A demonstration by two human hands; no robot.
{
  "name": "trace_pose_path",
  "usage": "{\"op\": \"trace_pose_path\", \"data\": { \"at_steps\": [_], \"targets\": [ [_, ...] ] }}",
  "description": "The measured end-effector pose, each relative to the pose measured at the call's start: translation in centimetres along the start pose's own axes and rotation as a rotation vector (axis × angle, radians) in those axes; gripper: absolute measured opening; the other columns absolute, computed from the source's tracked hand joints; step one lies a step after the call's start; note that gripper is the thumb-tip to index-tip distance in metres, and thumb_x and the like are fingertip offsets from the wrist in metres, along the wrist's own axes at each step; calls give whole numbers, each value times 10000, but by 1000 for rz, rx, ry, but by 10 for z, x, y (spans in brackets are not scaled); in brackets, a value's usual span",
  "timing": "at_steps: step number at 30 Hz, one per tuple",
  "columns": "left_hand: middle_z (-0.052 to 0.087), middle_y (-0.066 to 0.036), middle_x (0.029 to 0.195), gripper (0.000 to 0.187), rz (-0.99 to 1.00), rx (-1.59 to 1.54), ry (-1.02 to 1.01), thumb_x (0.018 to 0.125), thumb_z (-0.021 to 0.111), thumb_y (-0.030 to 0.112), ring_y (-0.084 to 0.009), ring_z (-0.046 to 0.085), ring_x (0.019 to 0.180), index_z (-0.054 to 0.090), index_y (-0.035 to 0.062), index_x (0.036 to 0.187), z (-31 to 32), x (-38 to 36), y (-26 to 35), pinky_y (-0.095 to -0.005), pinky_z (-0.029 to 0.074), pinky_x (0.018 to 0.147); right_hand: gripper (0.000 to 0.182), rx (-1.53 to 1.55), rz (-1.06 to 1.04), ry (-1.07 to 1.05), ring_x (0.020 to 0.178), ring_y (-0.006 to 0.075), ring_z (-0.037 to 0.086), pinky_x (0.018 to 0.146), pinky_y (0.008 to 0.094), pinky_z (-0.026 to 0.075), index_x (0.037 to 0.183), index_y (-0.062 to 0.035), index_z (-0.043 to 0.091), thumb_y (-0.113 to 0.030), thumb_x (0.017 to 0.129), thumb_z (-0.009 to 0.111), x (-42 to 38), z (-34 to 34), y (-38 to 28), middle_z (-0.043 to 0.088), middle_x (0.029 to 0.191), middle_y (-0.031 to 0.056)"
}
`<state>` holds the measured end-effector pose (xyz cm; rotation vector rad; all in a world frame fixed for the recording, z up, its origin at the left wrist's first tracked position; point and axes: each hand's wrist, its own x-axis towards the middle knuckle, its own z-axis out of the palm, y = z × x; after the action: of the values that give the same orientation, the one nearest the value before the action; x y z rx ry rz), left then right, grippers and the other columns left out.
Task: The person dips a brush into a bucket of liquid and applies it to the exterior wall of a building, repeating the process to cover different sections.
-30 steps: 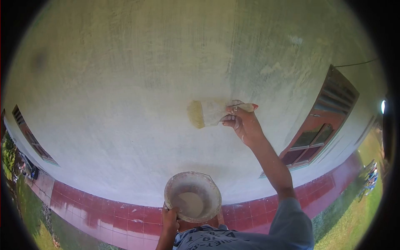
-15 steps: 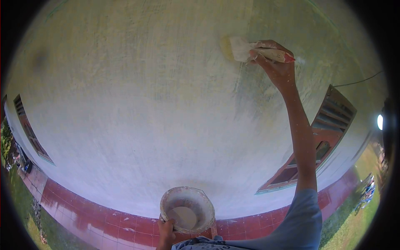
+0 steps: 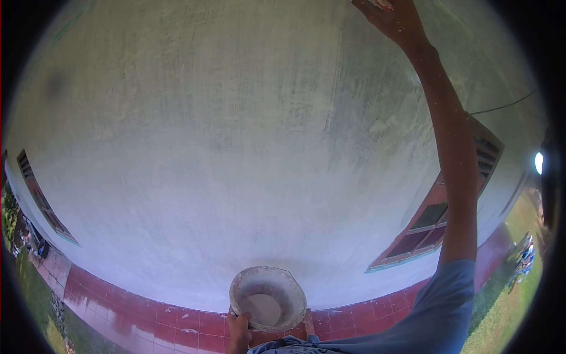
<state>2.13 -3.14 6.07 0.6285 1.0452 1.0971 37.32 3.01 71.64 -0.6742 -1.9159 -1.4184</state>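
My left hand (image 3: 239,331) grips the near-left rim of a paint-smeared bucket (image 3: 291,297), thumb over the edge. Pale paint (image 3: 264,309) lies in the bottom of it. High at the top edge of the view, my right hand (image 3: 398,22) is closed around a paintbrush (image 3: 385,5); only the red end of its handle shows, and the bristles are out of frame. Before me rises a wall (image 3: 206,177) with streaky whitish paint over a greenish tone, whiter toward the bottom.
A window with red-brown frame and louvres (image 3: 407,243) is at the right, partly behind my right arm. Another window (image 3: 42,197) sits far left. Red floor tiles (image 3: 194,321) run along the wall's foot, with grass (image 3: 506,321) beyond. A thin cable (image 3: 504,106) hangs upper right.
My right hand has gone up with the paintbrush, from the upper wall to the top edge, taking the bristles out of view. My left hand still holds the bucket in nearly the same place.
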Motion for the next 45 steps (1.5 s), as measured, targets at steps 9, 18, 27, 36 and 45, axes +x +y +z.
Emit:
{"op": "trace_pose_path", "data": {
  "at_steps": [9, 18, 27, 36, 45],
  "targets": [
    [679, -150, 1026, 534, 10, -51, -14, 726, 582, -95, -260, 676, 853, 575, -60, 1259, -14, 8, -3, -361, 553, 708, 172, 23, -254, -609, 1029, 201, 684, 661, 308, 607, 925, -107, 717, -86, 761, 768, -179, 78, -189, 696, 1128, 67],
    [674, -152, 1061, 539, 26, 22, 1, 712, 579, -99, -277, 682, 906, 579, -54, 1250, -7, 5, -5, -361, 562, 728, 292, 260, 611, -296, 989, 197, 711, 655, 316, 622, 1101, -99, 714, -198, 843, 809, -38, 6, -6, 721, 1146, 54],
    [673, -153, 1063, 553, -26, 23, -11, 713, 584, -93, -279, 679, 903, 571, -50, 1264, -26, 15, -15, -361, 559, 730, 232, -266, -223, -416, 1184, 223, 622, 673, 296, 625, 968, -128, 708, -131, 750, 786, -145, 55, -89, 662, 1255, 55],
    [673, -153, 1045, 563, 17, 76, -41, 721, 578, -89, -261, 674, 860, 561, -42, 1281, -9, -3, 6, -353, 554, 704, 158, 404, 379, -644, 972, 220, 728, 875, 339, 588, 959, -56, 716, -11, 819, 773, -99, 22, -87, 748, 1008, 73],
    [667, -126, 1006, 528, 16, 70, -40, 708, 587, -93, -240, 670, 830, 581, -32, 1232, -27, 15, -3, -338, 553, 668, 202, -370, -150, -45, 956, 234, 706, 800, 344, 584, 993, -67, 701, -53, 805, 774, -9, 1, -26, 714, 1031, 86]
  ]
}}
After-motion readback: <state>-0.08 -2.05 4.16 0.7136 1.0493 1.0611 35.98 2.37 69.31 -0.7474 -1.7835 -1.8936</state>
